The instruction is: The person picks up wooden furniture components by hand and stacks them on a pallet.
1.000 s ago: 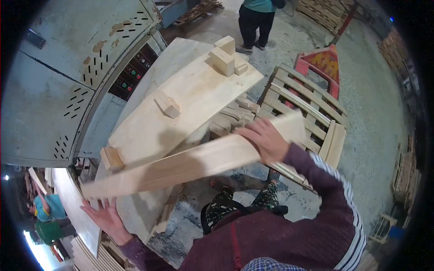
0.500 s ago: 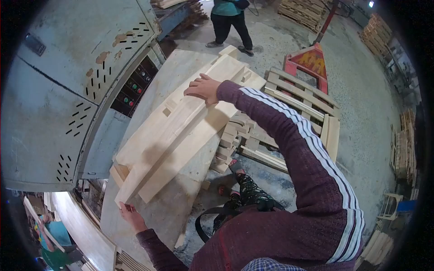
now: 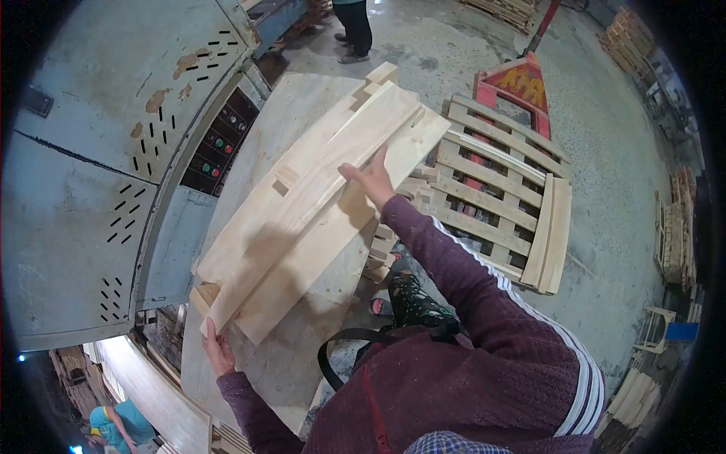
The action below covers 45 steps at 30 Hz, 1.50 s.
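Note:
Long pale wooden boards lie in a stack on a worktable (image 3: 283, 384). My right hand (image 3: 369, 180) grips the near edge of the upper board (image 3: 302, 198), its thumb on top and its other fingers partly hidden beyond the edge. At the board's lower left end, my left hand (image 3: 218, 349) has its fingertips against the end, with the thumb side up. A wider board (image 3: 283, 303) lies under and beside it. Small wood blocks show at the far end (image 3: 382, 73) and the near left end (image 3: 203, 296) of the stack.
A machine cabinet (image 3: 83, 212) with a button panel (image 3: 219, 144) borders the table on the left. On the right are a slatted pallet (image 3: 491, 193) and a red pallet jack (image 3: 514, 87). One person (image 3: 354, 30) stands beyond the table; another (image 3: 125, 425) is at lower left.
My right hand has shifted from the top of the board to its near edge. My left hand is still at the lower end. The person beyond the table has moved left.

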### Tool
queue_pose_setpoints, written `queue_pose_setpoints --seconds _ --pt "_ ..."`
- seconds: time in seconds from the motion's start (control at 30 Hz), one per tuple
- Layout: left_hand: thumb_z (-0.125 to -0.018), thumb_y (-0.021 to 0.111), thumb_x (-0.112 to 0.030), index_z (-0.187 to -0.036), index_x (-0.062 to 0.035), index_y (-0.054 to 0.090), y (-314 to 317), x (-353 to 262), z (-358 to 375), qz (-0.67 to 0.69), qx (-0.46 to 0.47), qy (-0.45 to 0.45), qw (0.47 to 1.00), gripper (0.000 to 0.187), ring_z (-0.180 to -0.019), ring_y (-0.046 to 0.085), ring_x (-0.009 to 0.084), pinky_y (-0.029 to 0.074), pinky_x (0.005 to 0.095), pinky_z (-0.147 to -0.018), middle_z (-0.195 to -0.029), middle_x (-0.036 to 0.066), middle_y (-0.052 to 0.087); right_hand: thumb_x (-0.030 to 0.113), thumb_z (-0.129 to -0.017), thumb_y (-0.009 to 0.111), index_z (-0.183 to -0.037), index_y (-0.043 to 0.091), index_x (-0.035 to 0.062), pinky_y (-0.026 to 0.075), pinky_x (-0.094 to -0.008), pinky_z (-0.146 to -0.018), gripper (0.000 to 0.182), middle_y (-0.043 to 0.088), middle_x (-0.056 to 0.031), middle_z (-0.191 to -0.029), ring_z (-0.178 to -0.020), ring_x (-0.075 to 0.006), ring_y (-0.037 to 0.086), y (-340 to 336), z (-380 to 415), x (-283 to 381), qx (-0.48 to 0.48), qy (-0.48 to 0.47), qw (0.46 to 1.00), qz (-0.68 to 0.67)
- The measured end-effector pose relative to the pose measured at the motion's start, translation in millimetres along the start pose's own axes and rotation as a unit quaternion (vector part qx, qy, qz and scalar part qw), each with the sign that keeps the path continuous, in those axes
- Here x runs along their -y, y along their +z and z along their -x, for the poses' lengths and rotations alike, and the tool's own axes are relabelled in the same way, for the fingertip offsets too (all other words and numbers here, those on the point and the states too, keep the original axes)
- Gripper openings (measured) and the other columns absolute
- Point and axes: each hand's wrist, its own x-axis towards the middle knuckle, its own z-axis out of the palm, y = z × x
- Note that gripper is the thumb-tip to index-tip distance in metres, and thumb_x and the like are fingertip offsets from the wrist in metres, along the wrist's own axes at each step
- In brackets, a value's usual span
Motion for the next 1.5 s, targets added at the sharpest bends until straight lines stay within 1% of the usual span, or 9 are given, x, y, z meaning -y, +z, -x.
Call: queue_pose_setpoints --seconds 0.23,0.73,0.97,1.1,1.13,1.17,1.27,1.4,1.5 --pt "-0.084 0.071 -0.047 -0.129 -0.0101 0.05 23 -8 -13 -0.019 -0.052 -0.053 0.997 0.061 -0.11 0.051 0.018 0.039 0.0376 -0.093 -0.125 0.001 0.055 0.034 -0.078 0.075 -0.139 -0.02 -0.0158 0.004 -0.0481 -0.118 0.124 -0.019 -0.0373 -0.15 -0.142 -0.0461 -0.016 36 -114 -49 -0.015 0.07 0.962 0.265" --pt "-0.089 0.068 -0.042 -0.133 -0.0082 0.048 193 -62 -141 0.079 -0.024 -0.131 0.988 0.059 -0.123 0.045 0.0184 0.03 0.0459 -0.102 -0.133 0.002 0.052 0.026 -0.068 0.083 -0.142 -0.022 -0.0087 0.019 -0.0345 -0.118 0.133 -0.002 -0.0362 -0.152 -0.143 -0.0427 0.014 111 -434 -50 0.015 0.088 0.979 0.185" --pt "-0.095 0.058 -0.042 -0.133 -0.0135 0.049 224 -65 -154 0.094 -0.057 -0.132 0.985 0.048 -0.125 0.044 0.0179 0.031 0.0458 -0.101 -0.136 -0.001 0.051 0.04 -0.072 0.08 -0.149 -0.005 0.0054 0.026 -0.0589 -0.103 0.119 0.02 -0.0211 -0.15 -0.14 -0.0383 0.023 94 -481 -53 0.064 0.16 0.977 0.126" --pt "-0.095 0.057 -0.045 -0.141 -0.0122 0.041 206 -45 -155 0.131 -0.059 -0.105 0.984 0.059 -0.131 0.039 0.0202 0.028 0.0485 -0.104 -0.143 0.002 0.044 0.048 -0.074 0.077 -0.153 0.005 0.0135 0.03 -0.0728 -0.095 0.113 0.033 -0.0125 -0.149 -0.138 -0.0358 0.029 83 -450 -45 0.074 0.16 0.981 0.076" --pt "-0.094 0.057 -0.045 -0.144 -0.0107 0.038 196 -38 -148 0.164 -0.047 -0.088 0.981 0.063 -0.131 0.038 0.0217 0.027 0.0496 -0.106 -0.145 0.003 0.042 0.049 -0.073 0.078 -0.154 -0.002 0.0115 0.029 -0.0711 -0.097 0.119 0.026 -0.0175 -0.152 -0.14 -0.0348 0.026 70 -427 -34 0.178 0.114 0.976 0.059" --pt "-0.094 0.057 -0.045 -0.144 -0.0107 0.038 190 -32 -134 0.173 -0.064 -0.083 0.979 0.063 -0.131 0.038 0.0217 0.027 0.0496 -0.106 -0.145 0.003 0.042 0.05 -0.073 0.077 -0.153 -0.002 0.0064 0.029 -0.0666 -0.102 0.121 0.02 -0.02 -0.154 -0.14 -0.0345 0.026 84 -375 -18 0.023 0.069 0.996 0.042" --pt "-0.092 0.059 -0.047 -0.144 -0.0052 0.037 154 -8 -89 0.044 -0.238 0.051 0.969 0.071 -0.135 0.038 0.0261 0.03 0.0376 -0.109 -0.144 0.014 0.042 0.043 -0.083 0.072 -0.151 0.006 -0.0031 0.019 -0.0422 -0.116 0.105 0.015 -0.0233 -0.155 -0.143 -0.0309 0.02 61 -275 -44 0.05 -0.111 0.973 0.195" --pt "-0.089 0.061 -0.047 -0.146 -0.0034 0.033 27 112 -3 -0.343 -0.339 0.106 0.87 0.077 -0.139 0.03 0.0341 0.028 0.0435 -0.112 -0.147 0.024 0.035 0.052 -0.075 0.073 -0.151 0.022 0.0073 0.017 -0.054 -0.114 0.102 0.011 -0.0268 -0.156 -0.144 -0.0438 0.012 15 -89 -107 0.195 -0.283 0.805 0.483" --pt "-0.088 0.06 -0.045 -0.145 -0.007 0.035 -21 147 88 -0.476 -0.422 -0.011 0.771 0.073 -0.141 0.027 0.0355 0.025 0.0502 -0.112 -0.15 0.021 0.034 0.062 -0.057 0.078 -0.154 0.014 0.0226 0.003 -0.0742 -0.104 0.123 -0.001 -0.0196 -0.16 -0.146 -0.0428 -0.005 13 40 -101 0.323 -0.055 0.715 0.618"
